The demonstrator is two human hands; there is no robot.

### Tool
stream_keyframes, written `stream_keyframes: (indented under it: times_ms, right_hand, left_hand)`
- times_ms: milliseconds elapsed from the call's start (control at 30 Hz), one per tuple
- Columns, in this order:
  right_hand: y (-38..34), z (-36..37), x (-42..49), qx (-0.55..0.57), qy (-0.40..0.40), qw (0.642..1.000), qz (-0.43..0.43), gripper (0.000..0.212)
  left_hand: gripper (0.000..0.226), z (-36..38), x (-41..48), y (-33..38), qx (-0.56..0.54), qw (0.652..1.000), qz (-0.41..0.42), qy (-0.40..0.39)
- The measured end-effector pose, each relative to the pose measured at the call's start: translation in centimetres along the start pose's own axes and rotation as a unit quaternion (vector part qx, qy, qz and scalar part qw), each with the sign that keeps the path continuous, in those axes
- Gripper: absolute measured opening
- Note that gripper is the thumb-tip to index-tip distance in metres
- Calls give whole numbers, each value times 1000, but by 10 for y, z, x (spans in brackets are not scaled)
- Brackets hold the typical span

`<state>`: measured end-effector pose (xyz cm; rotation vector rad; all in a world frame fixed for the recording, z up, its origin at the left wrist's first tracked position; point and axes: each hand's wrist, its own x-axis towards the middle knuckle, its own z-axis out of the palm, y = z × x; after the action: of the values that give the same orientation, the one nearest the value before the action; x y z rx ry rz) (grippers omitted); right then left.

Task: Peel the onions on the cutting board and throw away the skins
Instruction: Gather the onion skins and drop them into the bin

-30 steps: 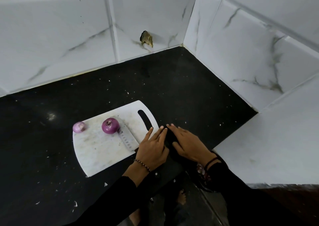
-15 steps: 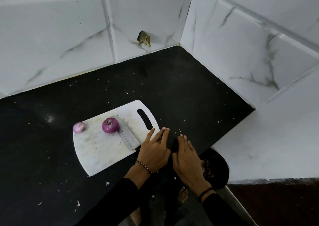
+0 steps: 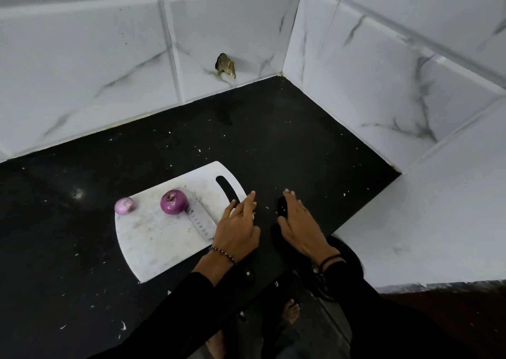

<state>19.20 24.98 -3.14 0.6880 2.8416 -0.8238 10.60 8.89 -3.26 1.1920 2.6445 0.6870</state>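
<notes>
At the far left corner of the cutting board (image 3: 153,235), a small pale onion (image 3: 125,206) is set. A larger purple onion (image 3: 174,202) is placed to its right, by the far edge. It is touching or just beside the blade of a knife (image 3: 201,221), which is laid slantwise towards the board's near right side. Both onions look glossy and bare, so the peeling is judged done (the small one is too blurred for certainty), and no loose skins are seen on the board.

The left hand (image 3: 236,227) is laid flat over the board's right edge, with fingers straight and slightly spread and nothing held. Beyond a strip of black counter (image 3: 273,145), the right hand (image 3: 299,221) is pressed flat near the counter's front edge, with fingers straight and nothing gripped.

Pale flecks are scattered over the counter, so the step in hand is judged to be the clearing of skin scraps. For the next move, the flecks between the hands need to be gathered to the front edge and dropped below it. A dark round vessel (image 3: 353,257) is partly seen there (whether it is a bin cannot be told).

Counted: two onions, one knife, one board, two hands.
</notes>
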Motion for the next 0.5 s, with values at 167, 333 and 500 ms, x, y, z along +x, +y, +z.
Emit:
stream_keyframes:
  times_ms: [167, 333, 500]
  right_hand:
    - [-6, 1, -4, -13, -20, 996, -84, 52]
    - [-23, 10, 3, 1, 6, 993, -121, 50]
    - [-25, 16, 5, -65, 121, 972, -189, 24]
  left_hand:
    - [72, 3, 2, -2, -27, 999, -11, 35]
    - [64, -1, 7, 2, -28, 997, -17, 74]
    - [69, -3, 9, 2, -44, 995, -44, 74]
